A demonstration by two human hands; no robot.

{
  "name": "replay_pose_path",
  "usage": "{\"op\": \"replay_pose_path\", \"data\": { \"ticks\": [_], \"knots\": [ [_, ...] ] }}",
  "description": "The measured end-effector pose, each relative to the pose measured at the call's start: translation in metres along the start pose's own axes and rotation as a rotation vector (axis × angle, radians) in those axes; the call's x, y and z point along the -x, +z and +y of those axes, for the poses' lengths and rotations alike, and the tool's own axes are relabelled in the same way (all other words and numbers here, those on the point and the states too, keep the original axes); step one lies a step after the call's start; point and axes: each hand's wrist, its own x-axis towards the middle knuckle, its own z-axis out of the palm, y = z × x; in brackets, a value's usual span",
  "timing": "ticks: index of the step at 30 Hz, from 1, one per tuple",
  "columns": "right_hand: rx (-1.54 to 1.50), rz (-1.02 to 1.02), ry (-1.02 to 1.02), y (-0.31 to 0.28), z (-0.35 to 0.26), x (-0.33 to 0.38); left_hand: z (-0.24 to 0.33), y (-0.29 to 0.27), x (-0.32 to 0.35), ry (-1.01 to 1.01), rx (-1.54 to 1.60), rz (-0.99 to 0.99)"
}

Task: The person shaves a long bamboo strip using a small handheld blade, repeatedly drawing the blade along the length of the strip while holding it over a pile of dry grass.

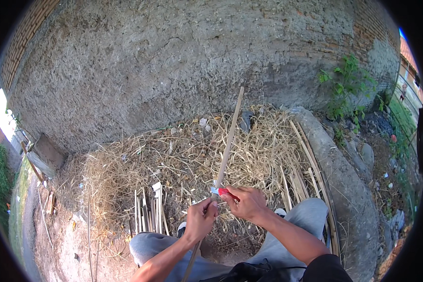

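A long, flat strip of pale wood, bamboo by its look, slants up from between my knees toward the wall. My left hand is closed around its lower part, and the tail of the strip passes below that hand over my lap. Just above, my right hand grips a red-handled knife. Its short, bright blade lies against the strip, close to my left fingers. My right fingers hide part of the handle.
Curly shavings cover the ground ahead. Cut strips lie by my left knee, longer ones by my right. A rough wall rises in front. A stone curb and a leafy plant are at the right.
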Motion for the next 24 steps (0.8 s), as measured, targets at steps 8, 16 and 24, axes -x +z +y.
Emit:
{"op": "replay_pose_path", "data": {
  "ticks": [8, 16, 24],
  "knots": [
    [0.014, 0.027, 0.030, -0.001, 0.007, -0.003, 0.003, 0.002, -0.001, -0.007, -0.052, -0.013],
    [0.004, 0.032, 0.105, -0.004, 0.017, -0.010, 0.011, 0.005, 0.001, 0.051, -0.099, 0.001],
    [0.051, -0.086, 0.511, -0.036, 0.053, -0.040, 0.001, 0.004, 0.033, -0.022, -0.262, -0.139]
  ]
}}
